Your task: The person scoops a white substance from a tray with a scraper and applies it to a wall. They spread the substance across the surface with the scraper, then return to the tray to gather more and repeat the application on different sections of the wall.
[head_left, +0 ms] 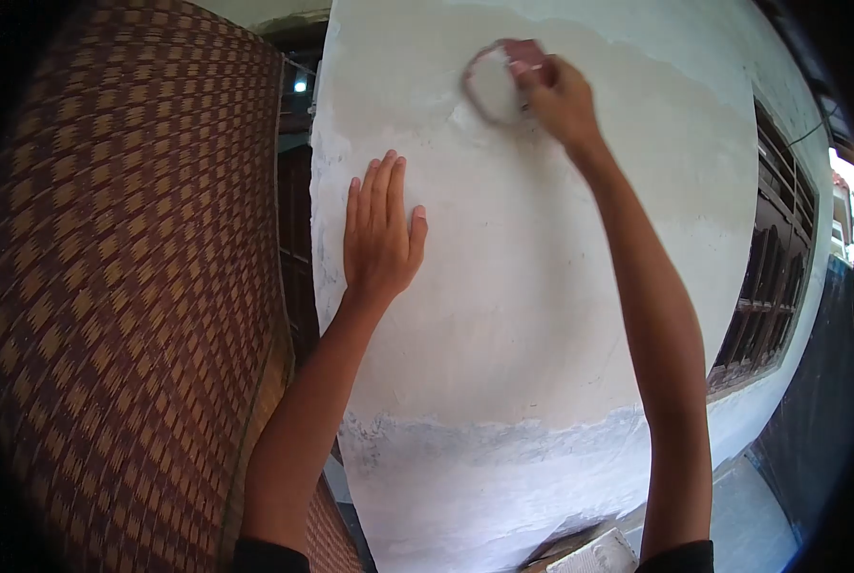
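Observation:
Pressed flat against the pale wall point(484, 315), my left hand point(381, 234) has its fingers stretched out and holds nothing. Higher up and to the right, my right hand point(563, 100) grips a reddish-brown pad point(526, 53) with its thumb and fingers. A rounded, reddish-rimmed loop with a pale middle extends to the left of the fingers, against the wall. It is blurred, so I cannot tell its exact shape. The wall around both hands has uneven beige and white patches.
A woven brown and tan mat point(140, 277) stands along the left. On the right is a window with dark bars point(766, 258). Low at the bottom lies a whitish block point(597, 556) near the wall's foot. A dark sheet point(809, 392) hangs at the far right.

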`<state>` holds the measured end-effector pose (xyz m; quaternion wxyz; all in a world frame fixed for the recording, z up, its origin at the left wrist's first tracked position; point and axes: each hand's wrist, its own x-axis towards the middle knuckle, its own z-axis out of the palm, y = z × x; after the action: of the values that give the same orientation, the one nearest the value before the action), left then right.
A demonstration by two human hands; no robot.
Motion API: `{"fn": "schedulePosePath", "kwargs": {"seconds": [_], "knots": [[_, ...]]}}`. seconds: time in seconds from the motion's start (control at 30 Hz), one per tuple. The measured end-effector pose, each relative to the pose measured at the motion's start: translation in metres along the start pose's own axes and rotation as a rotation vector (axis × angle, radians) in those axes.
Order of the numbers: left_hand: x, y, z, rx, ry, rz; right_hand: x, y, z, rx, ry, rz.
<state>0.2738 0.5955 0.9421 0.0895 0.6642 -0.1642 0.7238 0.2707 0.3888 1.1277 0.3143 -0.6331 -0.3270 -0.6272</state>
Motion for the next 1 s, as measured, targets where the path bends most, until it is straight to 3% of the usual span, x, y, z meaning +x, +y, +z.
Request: {"fn": "schedulePosePath", "kwargs": {"seconds": [0.07, 0.13, 0.23, 0.33, 0.37, 0.4, 0.47, 0.57, 0.67, 0.73, 0.8, 0.87, 0.93, 1.0], "knots": [[0.0, -0.001, -0.002, -0.006, -0.003, 0.001, -0.021, -0.016, 0.007, -0.07, -0.143, -0.015], [0.0, -0.001, -0.002, -0.007, -0.006, 0.008, -0.015, 0.012, 0.012, -0.17, -0.029, -0.106], [0.001, -0.002, -0.003, 0.004, 0.002, 0.003, 0.001, 0.027, -0.02, -0.015, 0.148, 0.189], [0.001, -0.001, -0.004, -0.005, 0.0, -0.007, -0.022, 0.002, -0.015, 0.046, 0.111, 0.251], [0.001, -0.002, -0.004, -0.014, -0.007, -0.009, -0.034, -0.001, -0.001, 0.017, 0.13, 0.101], [0.002, -0.003, -0.004, -0.018, -0.011, -0.004, -0.045, -0.014, 0.0, -0.057, 0.017, 0.109], [0.001, -0.005, -0.004, -0.009, 0.001, 0.009, -0.047, 0.009, 0.001, -0.222, 0.052, 0.068], [0.001, -0.001, -0.006, 0.003, -0.011, -0.01, -0.037, 0.032, -0.035, -0.12, 0.305, 0.347], [0.001, -0.002, -0.006, 0.007, -0.006, -0.005, -0.047, 0.028, -0.026, 0.008, 0.329, 0.305], [0.002, -0.004, -0.007, 0.031, -0.014, -0.003, -0.062, 0.005, -0.006, -0.05, 0.198, 0.129], [0.001, -0.003, -0.007, 0.056, -0.028, 0.002, -0.065, 0.006, -0.008, -0.156, 0.118, 0.145], [0.001, -0.003, -0.008, 0.009, -0.019, -0.009, -0.052, 0.039, -0.025, -0.14, 0.3, 0.229], [0.001, -0.001, -0.007, 0.018, -0.017, -0.014, -0.053, 0.021, -0.044, 0.139, 0.41, 0.47], [0.001, -0.001, -0.006, 0.023, -0.017, -0.012, -0.056, 0.02, -0.034, 0.058, 0.318, 0.363]]}}
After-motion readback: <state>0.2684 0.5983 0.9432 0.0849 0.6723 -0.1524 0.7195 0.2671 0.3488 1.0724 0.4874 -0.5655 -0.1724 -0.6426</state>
